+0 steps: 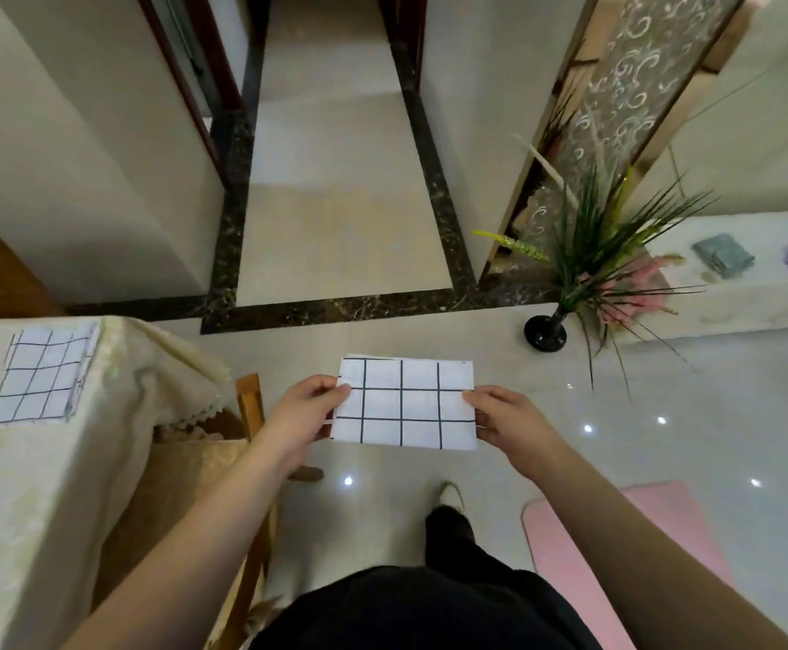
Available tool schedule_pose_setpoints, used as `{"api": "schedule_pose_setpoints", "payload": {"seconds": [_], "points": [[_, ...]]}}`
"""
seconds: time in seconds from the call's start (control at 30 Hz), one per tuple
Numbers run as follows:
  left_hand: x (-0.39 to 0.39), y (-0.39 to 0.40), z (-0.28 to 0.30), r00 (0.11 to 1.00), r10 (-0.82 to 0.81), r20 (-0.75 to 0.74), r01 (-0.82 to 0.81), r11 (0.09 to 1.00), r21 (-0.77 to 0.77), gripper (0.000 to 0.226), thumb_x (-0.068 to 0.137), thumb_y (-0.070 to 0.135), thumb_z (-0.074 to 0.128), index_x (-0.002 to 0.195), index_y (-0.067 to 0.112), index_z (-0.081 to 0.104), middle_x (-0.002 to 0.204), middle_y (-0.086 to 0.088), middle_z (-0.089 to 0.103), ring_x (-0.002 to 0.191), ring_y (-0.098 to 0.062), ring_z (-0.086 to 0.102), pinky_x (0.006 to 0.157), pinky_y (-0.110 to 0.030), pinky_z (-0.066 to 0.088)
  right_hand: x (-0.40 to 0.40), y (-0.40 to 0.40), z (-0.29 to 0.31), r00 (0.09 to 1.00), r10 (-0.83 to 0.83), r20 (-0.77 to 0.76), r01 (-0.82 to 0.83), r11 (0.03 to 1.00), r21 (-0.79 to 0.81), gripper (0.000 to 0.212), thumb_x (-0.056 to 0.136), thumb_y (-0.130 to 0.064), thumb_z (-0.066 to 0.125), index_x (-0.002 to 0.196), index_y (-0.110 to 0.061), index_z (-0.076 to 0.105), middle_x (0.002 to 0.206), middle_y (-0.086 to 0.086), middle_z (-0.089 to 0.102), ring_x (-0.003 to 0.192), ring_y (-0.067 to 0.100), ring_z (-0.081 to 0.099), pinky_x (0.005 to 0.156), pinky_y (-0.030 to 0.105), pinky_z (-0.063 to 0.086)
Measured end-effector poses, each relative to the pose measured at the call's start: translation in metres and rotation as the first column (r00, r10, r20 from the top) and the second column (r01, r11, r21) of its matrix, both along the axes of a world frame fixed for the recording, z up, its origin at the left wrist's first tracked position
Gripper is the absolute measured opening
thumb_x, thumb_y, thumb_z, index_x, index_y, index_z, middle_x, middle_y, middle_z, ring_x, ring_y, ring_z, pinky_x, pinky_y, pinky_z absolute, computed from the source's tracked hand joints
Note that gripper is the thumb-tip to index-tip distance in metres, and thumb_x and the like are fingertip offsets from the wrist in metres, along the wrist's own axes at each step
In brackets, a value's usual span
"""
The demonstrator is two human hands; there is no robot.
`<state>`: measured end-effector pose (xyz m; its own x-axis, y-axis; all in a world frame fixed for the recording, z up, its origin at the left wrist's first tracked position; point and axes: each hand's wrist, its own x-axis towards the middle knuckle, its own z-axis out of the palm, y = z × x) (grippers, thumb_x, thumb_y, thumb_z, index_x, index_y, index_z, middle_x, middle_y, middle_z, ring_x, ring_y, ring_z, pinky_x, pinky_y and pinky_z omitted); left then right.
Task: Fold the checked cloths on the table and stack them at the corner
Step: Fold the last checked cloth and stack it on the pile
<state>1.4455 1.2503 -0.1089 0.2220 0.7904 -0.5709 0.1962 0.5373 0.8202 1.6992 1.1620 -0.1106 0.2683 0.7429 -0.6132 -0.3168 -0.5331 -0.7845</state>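
Both hands are up in front of the body, over the glossy floor (664, 391), with a folded checked cloth (405, 403) stretched flat between them. The left hand (300, 412) pinches the cloth's left edge, thumb on top and fingers curled underneath. The right hand (507, 417) does the same on the right edge, thumb on the top face and fingers tucked below. The cloth is held level in the air, off the table, showing a grid of dark lines on white, 3 rows visible.

Over on the left, the table (31, 485) wears a cream tablecloth with a lacy hem, and at its far corner a 2nd checked cloth (40, 377) lies folded flat. Whether more layers sit beneath it, I cannot tell. A wooden chair (249, 405) with a gold cushion is pushed up against the table's near side.

Containers: 1 in view, a black vase (547, 331) standing on the floor, holding long green spiky leaves and pink plumes. Behind it, a low white ledge (758, 283) carries a folded grey-green towel (724, 254). A pink mat (617, 555) lies on the floor at lower right.
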Motion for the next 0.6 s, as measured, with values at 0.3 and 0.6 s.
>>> {"api": "schedule_pose_setpoints", "payload": {"seconds": [0.3,0.6], "points": [[0.029,0.053,-0.002,0.972,0.236,-0.004,-0.236,0.969,-0.075,0.021,0.093,0.021,0.06,0.106,0.006,0.065,0.104,-0.019,0.07,0.093,-0.03,0.069,0.083,-0.042,0.056,0.045,0.132,-0.002,0.971,0.239,0.027,-0.24,0.971,0.006,0.011,0.091,-0.014,0.063,0.095,-0.004,0.068,0.093,0.015,0.071,0.083,0.024,0.068,0.067,0.028,0.055],[0.038,0.101,0.004,0.891,0.454,0.0,-0.454,0.89,-0.051,0.01,0.093,0.021,0.06,0.091,0.013,0.065,0.092,-0.009,0.074,0.085,-0.025,0.071,0.07,-0.036,0.055,0.046,0.236,0.003,0.896,0.441,0.053,-0.442,0.897,0.009,0.016,0.091,-0.018,0.064,0.101,-0.005,0.068,0.096,0.013,0.073,0.087,0.025,0.07,0.069,0.029,0.054]]}}
